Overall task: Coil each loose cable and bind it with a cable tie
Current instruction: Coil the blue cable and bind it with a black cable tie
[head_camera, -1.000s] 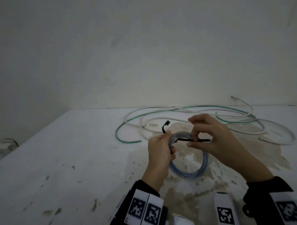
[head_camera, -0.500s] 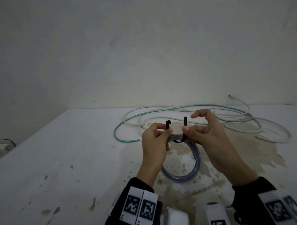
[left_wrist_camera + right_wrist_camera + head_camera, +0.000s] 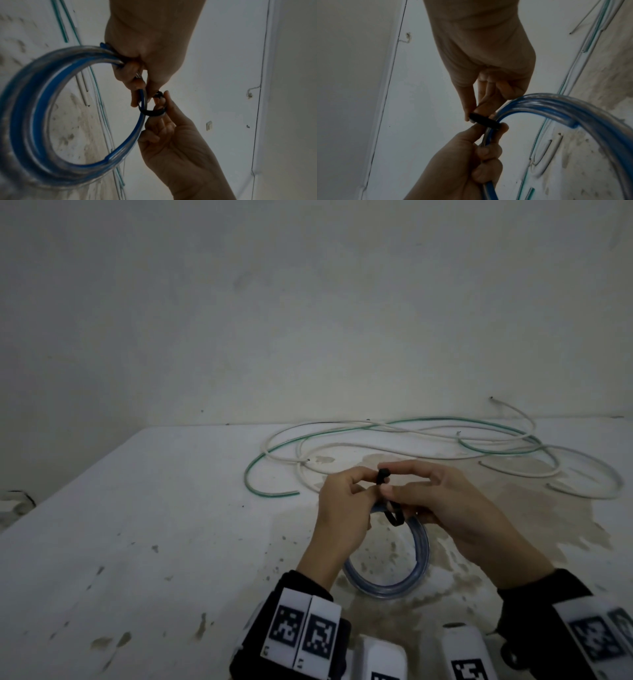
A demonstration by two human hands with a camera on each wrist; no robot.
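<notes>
A coil of clear blue cable (image 3: 387, 589) is held above the stained table. My left hand (image 3: 368, 484) grips the coil's top with curled fingers (image 3: 488, 152) and pinches the head of a black cable tie (image 3: 383, 474) between thumb and forefinger. The tie (image 3: 152, 113) loops around the coil's strands (image 3: 34, 108). My right hand (image 3: 394, 482) pinches the tie's other end against the head; in the right wrist view its fingertips (image 3: 468, 115) sit on the black band (image 3: 484, 121). Whether the tail is through the head is hidden by the fingers.
Loose white cables (image 3: 342, 445) and a green-striped cable (image 3: 267, 465) lie tangled at the back of the white table (image 3: 137, 525), close to the wall. A brown stain (image 3: 513, 508) spreads under my hands. The table's left edge falls away at the left.
The tie's two ends, which stood apart and upright, have been brought together above the coil, closing it into a loop. Both hands moved closer together.
</notes>
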